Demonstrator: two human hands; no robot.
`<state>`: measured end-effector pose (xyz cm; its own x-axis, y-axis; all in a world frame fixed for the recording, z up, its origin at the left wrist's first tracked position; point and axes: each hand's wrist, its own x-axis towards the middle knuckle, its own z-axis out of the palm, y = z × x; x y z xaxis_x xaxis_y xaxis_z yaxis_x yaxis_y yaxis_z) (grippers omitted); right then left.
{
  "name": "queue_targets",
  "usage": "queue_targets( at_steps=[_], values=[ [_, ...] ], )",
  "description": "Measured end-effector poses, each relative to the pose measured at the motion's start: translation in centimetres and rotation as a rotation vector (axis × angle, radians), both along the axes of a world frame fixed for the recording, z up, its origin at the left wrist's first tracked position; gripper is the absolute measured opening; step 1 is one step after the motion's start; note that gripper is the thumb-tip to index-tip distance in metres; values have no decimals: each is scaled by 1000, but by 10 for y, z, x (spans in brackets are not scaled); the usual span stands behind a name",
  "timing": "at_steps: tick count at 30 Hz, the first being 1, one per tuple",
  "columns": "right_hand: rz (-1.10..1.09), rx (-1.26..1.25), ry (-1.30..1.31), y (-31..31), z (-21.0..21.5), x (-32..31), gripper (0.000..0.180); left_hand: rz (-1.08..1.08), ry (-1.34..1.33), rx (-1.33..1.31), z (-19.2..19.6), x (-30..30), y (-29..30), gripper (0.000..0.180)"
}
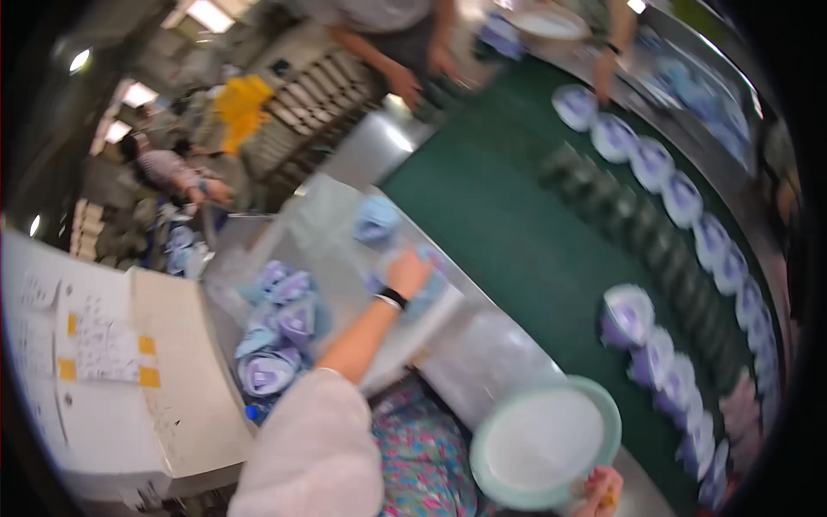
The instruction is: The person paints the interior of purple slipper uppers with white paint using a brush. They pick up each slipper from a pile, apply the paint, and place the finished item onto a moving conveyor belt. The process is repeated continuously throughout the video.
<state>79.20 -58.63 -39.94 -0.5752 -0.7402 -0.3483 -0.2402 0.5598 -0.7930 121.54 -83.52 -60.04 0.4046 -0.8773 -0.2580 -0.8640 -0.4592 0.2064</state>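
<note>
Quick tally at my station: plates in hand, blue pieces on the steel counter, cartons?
green-rimmed plate, in right hand: 1
light-blue pieces on steel counter, one under left hand: 2
white carton: 1
Total: 4

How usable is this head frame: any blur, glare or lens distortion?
Head view: motion blur smears everything, worst on the lidded cups along the green belt; fisheye bends the belt edge and darkens the corners; ceiling lights glare top left; the left hand and the pale round lid at the right hand remain recognisable.
</note>
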Motion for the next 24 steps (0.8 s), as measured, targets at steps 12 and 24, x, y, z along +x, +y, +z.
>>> queue_targets(
  at_steps=[12, 24],
  values=[
    [321, 46, 89, -73, 21, 93, 12, -613, 931, -193, 148, -58, 54, 36],
    [388, 89, 183, -50, 23, 114, 13, -1086, 1758, 284, 173, -123, 159, 88]
  ],
)
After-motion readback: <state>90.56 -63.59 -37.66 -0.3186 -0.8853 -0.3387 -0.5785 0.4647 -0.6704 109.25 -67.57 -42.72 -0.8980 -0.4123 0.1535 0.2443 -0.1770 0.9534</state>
